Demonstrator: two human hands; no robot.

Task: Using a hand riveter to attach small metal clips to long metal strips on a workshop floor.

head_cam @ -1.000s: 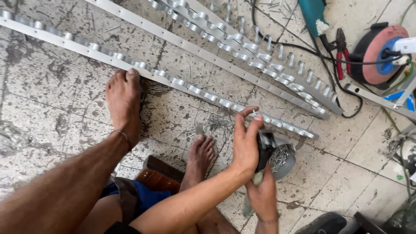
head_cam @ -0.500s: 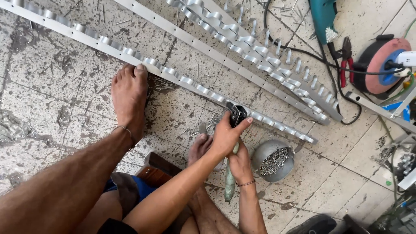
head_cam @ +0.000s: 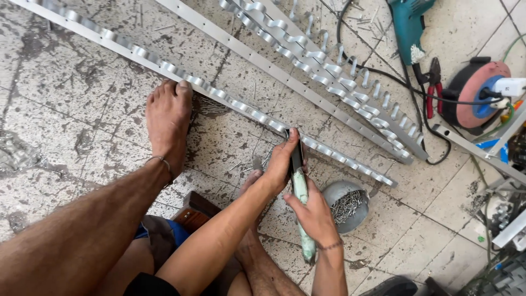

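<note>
Item: hand riveter (head_cam: 300, 189), pale green handles, dark head. Gripped two-handed; head set on aluminium strip (head_cam: 249, 112) near its 4 o'clock end, just at 12 o'clock of the hands.

Left hand (head_cam: 280, 164): fingers wrapped tight round the upper handle and head, thumb along the side. Closed on the tool.

Right hand (head_cam: 315, 214): fingers curled round the lower handle, at 5 o'clock of the left hand. Closed on the tool.

Strip: long, flat, bearing a row of curved clips; laid on the tiled floor (head_cam: 66, 109) from 10 o'clock to 4 o'clock. Pinned under a bare foot (head_cam: 167, 123) at 9 o'clock of the hands.

Metal bowl (head_cam: 346, 205) of loose rivets: just beside the right hand, at 3 o'clock.

Further strips (head_cam: 323, 71): 12 to 2 o'clock, well apart. Teal drill (head_cam: 408, 24), red pliers (head_cam: 433, 87), cable reel (head_cam: 474, 93): 1 to 2 o'clock.

Handling note, as judgement: keep head square and pressed flat to strip, foot pressure held, handles squeezed evenly; tilt likely to seat the rivet crooked.
</note>
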